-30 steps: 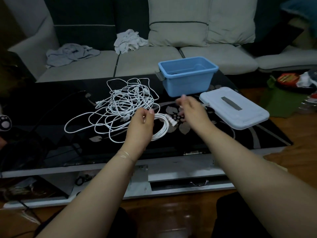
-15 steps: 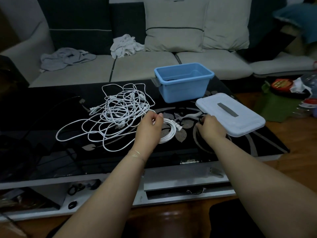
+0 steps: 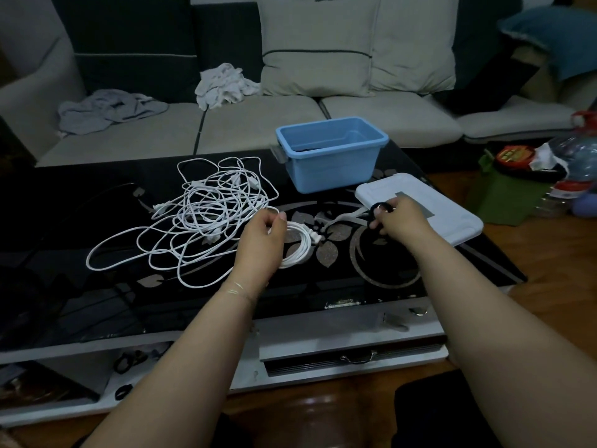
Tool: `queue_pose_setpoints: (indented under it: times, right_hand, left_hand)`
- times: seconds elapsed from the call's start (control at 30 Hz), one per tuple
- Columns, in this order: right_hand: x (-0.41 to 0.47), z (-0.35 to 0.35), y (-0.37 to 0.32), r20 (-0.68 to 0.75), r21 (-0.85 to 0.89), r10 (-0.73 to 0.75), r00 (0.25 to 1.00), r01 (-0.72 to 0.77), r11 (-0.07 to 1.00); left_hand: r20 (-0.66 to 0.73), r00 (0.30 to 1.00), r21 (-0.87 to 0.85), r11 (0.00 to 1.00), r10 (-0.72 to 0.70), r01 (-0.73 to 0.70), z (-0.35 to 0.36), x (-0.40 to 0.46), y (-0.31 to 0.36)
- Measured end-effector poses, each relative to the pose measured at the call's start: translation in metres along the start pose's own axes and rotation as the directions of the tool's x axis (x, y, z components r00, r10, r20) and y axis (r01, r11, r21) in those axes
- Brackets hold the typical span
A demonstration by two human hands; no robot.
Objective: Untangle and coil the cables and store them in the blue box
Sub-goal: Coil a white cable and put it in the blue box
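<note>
— Where are you working here?

— You're in a home living room. Past your table stands a sofa (image 3: pixel 258 124) with pale seat cushions and a dark back, and two big cream pillows (image 3: pixel 318 50) lean against it.

— Anything else that says home to you?

— Crumpled clothes (image 3: pixel 109 109) lie on the sofa seat, with a white bundle (image 3: pixel 224 85) beside them. You're at a low coffee table (image 3: pixel 387 273) with a glossy black top printed with flowers, a drawer beneath it, and a wooden floor (image 3: pixel 549 286) to your right.
</note>
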State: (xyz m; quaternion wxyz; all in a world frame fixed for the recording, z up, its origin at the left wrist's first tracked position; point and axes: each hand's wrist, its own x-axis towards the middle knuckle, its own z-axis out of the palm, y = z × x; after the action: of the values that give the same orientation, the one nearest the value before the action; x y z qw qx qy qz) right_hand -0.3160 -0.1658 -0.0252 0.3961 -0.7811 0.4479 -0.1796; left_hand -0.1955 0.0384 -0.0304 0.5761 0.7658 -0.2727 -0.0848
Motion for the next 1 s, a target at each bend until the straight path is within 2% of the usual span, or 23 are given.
queue_pose_setpoints:
  times: [0.07,0.17,0.27,0.47,0.6,0.7,0.8,0.9,1.0]
  right_hand:
    - [-0.006,-0.002,-0.006,0.059,0.178,0.009,0.998,-0.020,0.984]
    - [-0.015,-0.003,-0.015,0.211,0.391,0.060,0.976,-0.141,0.910]
    - [-0.020,0.000,-0.017,0.285,0.403,0.070,0.956,-0.186,0.896]
    - [-0.023,0.013,-0.012,0.275,0.418,0.079,0.958,-0.194,0.887]
    - [-0.015,0.021,-0.010,0.228,0.309,0.063,0.972,-0.133,0.942]
    - [-0.005,0.021,-0.004,0.116,0.019,0.009,0.993,-0.011,1.000]
    - [-0.001,0.018,0.005,0.061,-0.219,0.007,0.998,0.007,0.976]
    - [-0.001,0.022,0.010,0.026,-0.441,0.044,0.999,-0.028,0.897]
    - [-0.003,0.026,0.008,-0.088,-0.547,-0.015,0.996,-0.035,0.837]
  left_hand:
    - [0.008,0.999,-0.062,0.997,-0.044,0.045,0.001,0.000,-0.001]
    - [0.023,0.994,-0.144,0.984,-0.104,0.106,0.004,-0.001,0.001]
    - [0.043,0.989,-0.173,0.974,-0.139,0.145,0.006,-0.002,0.001]
    - [0.035,0.993,-0.160,0.980,-0.117,0.121,0.007,-0.004,0.002]
    - [0.009,0.992,-0.143,0.982,-0.126,0.126,0.007,-0.003,0.001]
    - [-0.008,0.991,-0.138,0.981,-0.135,0.133,0.007,-0.002,0.000]
    - [-0.022,0.990,-0.131,0.982,-0.138,0.134,0.007,-0.001,-0.002]
    - [-0.033,0.988,-0.141,0.980,-0.149,0.143,0.005,0.001,-0.002]
    - [-0.034,0.989,-0.143,0.980,-0.144,0.138,0.001,0.007,-0.002]
